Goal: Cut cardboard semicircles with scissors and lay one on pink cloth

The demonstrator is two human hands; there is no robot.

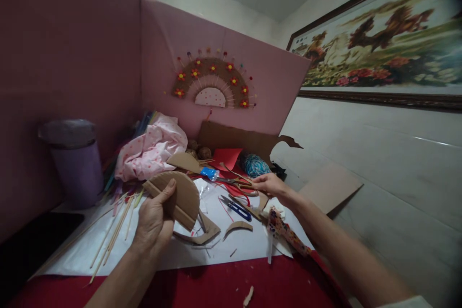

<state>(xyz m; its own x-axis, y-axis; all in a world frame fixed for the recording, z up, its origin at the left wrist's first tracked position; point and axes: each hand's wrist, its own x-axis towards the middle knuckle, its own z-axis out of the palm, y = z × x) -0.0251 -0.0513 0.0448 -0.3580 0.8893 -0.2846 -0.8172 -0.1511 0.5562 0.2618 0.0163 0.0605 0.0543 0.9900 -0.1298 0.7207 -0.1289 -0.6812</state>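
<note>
My left hand (155, 219) grips a half-round piece of cardboard (182, 197), thumb on its face and fingers behind it. Over at the right, my right hand (269, 185) has its fingers pressed together beside a thin curved cardboard strip (234, 172) and a pair of scissors (236, 182); which of them it holds, if any, I cannot make out. Just below lie blue-handled scissors (238, 208). A second half-round cardboard piece (184, 161) rests behind the held one. Cut cardboard scraps (238, 227) lie on the white sheet (173, 256).
A purple bin (77, 168) and pink dotted cloth (155, 147) stand at the left, with thin sticks (113, 236) in front. Blue yarn (255, 165) and red paper (227, 156) lie behind. A flower-decorated arch (212, 68) is on the pink board (267, 77). Patterned fabric-like handle (287, 233) lies right.
</note>
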